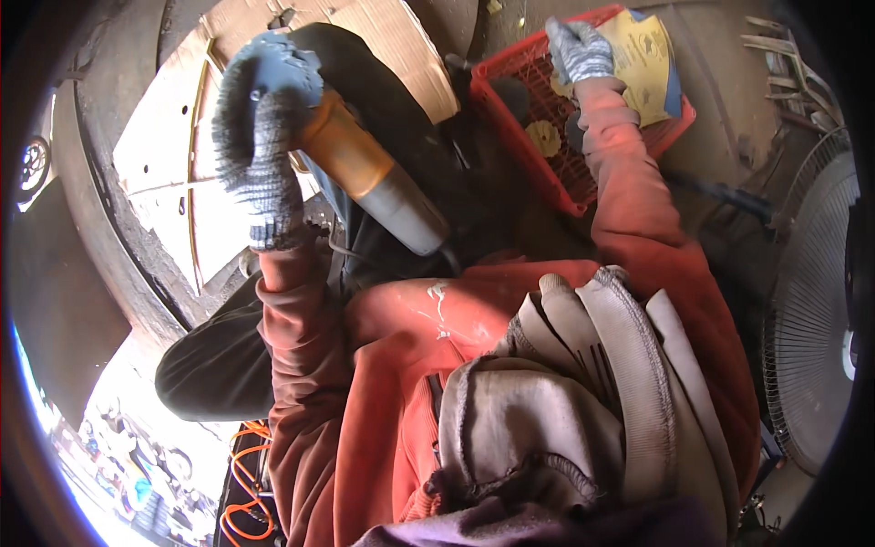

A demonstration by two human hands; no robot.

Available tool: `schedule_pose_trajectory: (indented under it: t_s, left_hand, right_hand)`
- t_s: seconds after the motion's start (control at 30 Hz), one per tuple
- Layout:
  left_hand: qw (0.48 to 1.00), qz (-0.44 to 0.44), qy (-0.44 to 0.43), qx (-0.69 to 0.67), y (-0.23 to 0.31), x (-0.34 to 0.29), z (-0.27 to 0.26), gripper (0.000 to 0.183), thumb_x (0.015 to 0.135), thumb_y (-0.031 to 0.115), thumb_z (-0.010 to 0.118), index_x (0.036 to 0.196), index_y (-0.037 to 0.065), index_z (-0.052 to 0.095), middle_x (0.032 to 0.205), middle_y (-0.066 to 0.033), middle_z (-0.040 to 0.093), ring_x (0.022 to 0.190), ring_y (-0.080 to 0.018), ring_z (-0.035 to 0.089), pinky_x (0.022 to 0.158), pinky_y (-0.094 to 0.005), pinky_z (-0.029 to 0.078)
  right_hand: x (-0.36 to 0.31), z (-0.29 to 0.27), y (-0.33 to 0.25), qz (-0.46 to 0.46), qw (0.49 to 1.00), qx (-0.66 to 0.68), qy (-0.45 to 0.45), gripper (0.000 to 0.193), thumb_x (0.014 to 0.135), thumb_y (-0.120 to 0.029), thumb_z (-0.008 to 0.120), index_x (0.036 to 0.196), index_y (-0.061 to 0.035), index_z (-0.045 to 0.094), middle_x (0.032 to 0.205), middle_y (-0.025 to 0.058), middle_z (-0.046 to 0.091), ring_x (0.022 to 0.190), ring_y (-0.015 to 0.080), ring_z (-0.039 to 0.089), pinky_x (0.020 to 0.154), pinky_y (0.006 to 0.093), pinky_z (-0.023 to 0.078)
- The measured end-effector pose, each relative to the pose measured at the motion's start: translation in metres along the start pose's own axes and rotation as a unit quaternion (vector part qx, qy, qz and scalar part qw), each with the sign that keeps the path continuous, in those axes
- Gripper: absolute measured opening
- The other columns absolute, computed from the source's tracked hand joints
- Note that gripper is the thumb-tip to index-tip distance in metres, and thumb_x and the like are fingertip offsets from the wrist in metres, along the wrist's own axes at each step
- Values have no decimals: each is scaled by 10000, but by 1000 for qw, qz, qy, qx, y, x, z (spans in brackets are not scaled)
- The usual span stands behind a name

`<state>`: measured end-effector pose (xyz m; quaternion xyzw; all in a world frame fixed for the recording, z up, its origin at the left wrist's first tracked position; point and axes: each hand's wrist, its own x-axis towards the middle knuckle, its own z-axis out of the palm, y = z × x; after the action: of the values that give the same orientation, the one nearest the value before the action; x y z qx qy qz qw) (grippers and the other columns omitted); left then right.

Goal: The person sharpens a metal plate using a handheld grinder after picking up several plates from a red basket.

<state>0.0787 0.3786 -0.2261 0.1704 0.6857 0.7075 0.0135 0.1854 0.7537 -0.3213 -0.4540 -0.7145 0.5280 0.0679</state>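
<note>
My left hand (266, 173), in a striped grey knit glove, is wrapped round the head end of an angle grinder (351, 150). The tool has an orange and grey body and a blue-grey front, and lies slantwise over my dark-trousered leg. My right hand (581, 52), gloved the same way, is over the far side of a red plastic crate (515, 56), its fingers curled in. What it holds, if anything, is hidden. Right beside it lies a yellow and blue printed packet (641, 68) on the crate. Round yellowish discs (545, 139) sit inside the crate.
Flattened cardboard (155, 159) lies on the floor to the left and far side. A large caged fan (811, 301) stands close on the right. An orange coiled hose (241, 492) hangs at lower left. A grey cloth (538, 401) covers part of my chest.
</note>
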Motion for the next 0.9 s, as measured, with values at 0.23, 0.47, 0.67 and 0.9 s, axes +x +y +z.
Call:
schedule_pose_trajectory:
  t_s: [0.23,0.47,0.67,0.9]
  left_hand:
    - [999,33,-20,21,-21,3,-2,458,921,157,637,1329,-21,526,1227,-131,625,1082,-226,599,964,-365,474]
    - [997,41,-44,51,-18,2,-3,504,963,316,609,1318,-32,526,1159,-101,624,1053,-187,594,917,-324,499]
    - [996,46,-18,68,-24,6,3,503,950,296,621,1327,-22,521,1193,-110,612,1092,-197,580,946,-340,488]
    - [998,33,0,46,-20,1,-2,468,932,224,637,1327,-4,534,1254,-122,596,1136,-220,563,987,-362,458]
  right_hand:
    - [51,-6,163,-7,899,-429,-82,521,827,-451,704,1189,-82,638,1128,142,675,1053,276,630,946,372,467]
    - [0,38,115,-106,894,-425,-96,523,823,-445,697,1186,-72,641,1128,169,674,1077,286,631,971,393,461]
    - [50,-4,146,-54,907,-382,-169,456,798,-373,755,1148,-100,652,1066,132,680,966,233,641,897,368,501]
    - [37,-62,109,-28,928,-366,-66,440,795,-376,778,1121,-107,658,889,62,694,589,189,615,567,346,523]
